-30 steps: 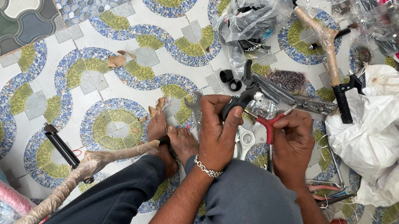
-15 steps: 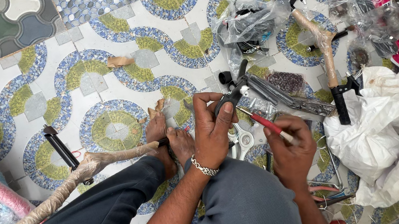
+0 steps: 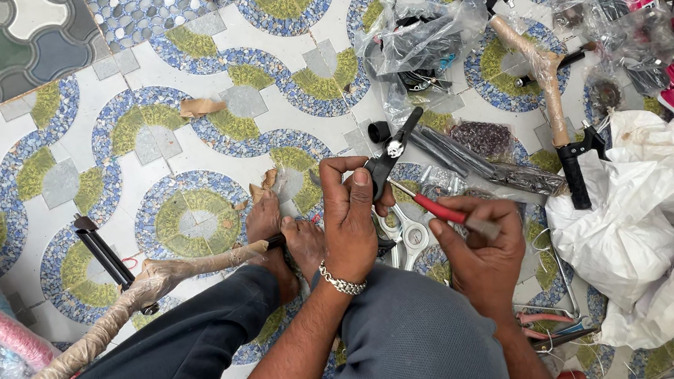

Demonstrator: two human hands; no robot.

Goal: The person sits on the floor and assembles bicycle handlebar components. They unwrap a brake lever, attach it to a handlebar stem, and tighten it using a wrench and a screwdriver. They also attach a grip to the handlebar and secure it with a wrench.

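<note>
Red-handled pliers (image 3: 439, 207) sit in the closed right hand (image 3: 478, 253), over the patterned tile floor (image 3: 168, 144). Closed too, the left hand (image 3: 351, 219) clamps a black brake lever (image 3: 390, 154) just beside them, above the person's knees.

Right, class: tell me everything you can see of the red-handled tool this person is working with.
The red-handled tool is slim and straight, like a screwdriver, with a glossy red grip that looks plastic and a grey end. It lies slanted, running from the black brake lever down to the right hand, whose fingers close around its lower end. The left hand grips the lever just beside its upper tip. The tip itself is hidden, so its type cannot be told.
</note>
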